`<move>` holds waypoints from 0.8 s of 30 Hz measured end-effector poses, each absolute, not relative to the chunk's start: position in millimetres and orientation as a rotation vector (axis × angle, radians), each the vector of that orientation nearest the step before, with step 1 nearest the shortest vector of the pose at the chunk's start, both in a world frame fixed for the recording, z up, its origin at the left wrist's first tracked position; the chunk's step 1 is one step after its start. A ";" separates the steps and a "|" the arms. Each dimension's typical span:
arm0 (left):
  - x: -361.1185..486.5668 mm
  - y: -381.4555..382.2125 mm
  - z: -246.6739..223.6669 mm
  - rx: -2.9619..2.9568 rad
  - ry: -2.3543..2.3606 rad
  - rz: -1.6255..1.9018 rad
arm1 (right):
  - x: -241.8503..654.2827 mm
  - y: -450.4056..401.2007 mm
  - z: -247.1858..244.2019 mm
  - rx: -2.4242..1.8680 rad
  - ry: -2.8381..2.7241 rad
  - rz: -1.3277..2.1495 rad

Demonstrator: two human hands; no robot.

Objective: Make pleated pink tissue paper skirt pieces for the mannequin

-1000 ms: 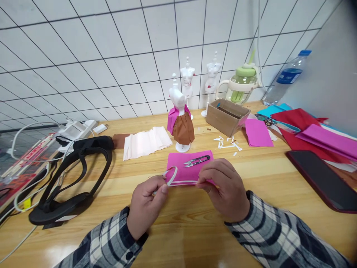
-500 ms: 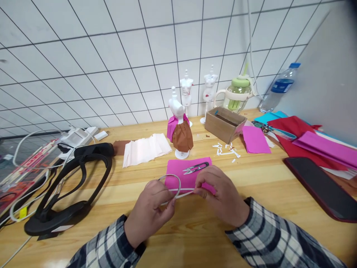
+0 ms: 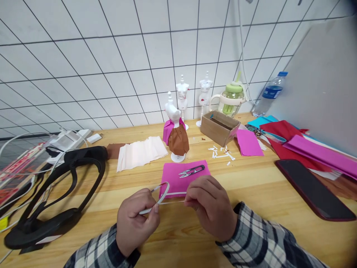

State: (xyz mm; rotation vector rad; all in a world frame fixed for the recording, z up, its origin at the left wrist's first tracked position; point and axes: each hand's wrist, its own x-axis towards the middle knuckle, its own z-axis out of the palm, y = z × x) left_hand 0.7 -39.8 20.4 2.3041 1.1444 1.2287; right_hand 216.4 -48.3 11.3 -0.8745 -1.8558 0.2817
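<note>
My left hand (image 3: 138, 219) is closed round a narrow roll of white tape (image 3: 167, 188), its loop standing up above the fingers. A thin tape strip (image 3: 173, 202) runs from the roll to my right hand (image 3: 212, 208), which pinches its far end. Just beyond both hands a magenta sheet (image 3: 173, 175) lies flat, with a white strip (image 3: 175, 194) along its near edge. Black-handled thread snips (image 3: 192, 171) rest on the sheet. Behind it stands a small white dress form (image 3: 173, 111) in a magenta top and a brown skirt (image 3: 178, 140).
Pale folded fabric (image 3: 142, 152) and a black headset frame (image 3: 75, 208) lie to the left. Rightward are white scraps (image 3: 221, 153), a cardboard box (image 3: 216, 132), a phone (image 3: 315, 190) and red fabric (image 3: 281, 130). Two bare dress forms, a mug (image 3: 231, 97) and a bottle (image 3: 270, 93) stand behind.
My left hand with the tape roll has moved left and nearer to me, off the sheet. The right hand has shifted slightly left and nearer. The white strip on the sheet's edge shows more clearly.
</note>
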 end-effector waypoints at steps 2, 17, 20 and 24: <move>3.8 -42.5 20.6 2.297 1.073 1.280 | 216.6 -50.4 10.6 -0.853 -1.888 0.216; -62.4 21.0 4.0 2.669 1.877 0.728 | 235.0 -37.2 7.7 -1.163 -1.662 0.778; -44.7 16.9 0.3 2.784 2.024 0.479 | 238.5 -32.9 7.5 -1.202 -1.642 0.922; -25.6 -5.7 2.0 2.658 1.780 0.763 | 238.9 -33.6 8.9 -1.189 -1.707 0.991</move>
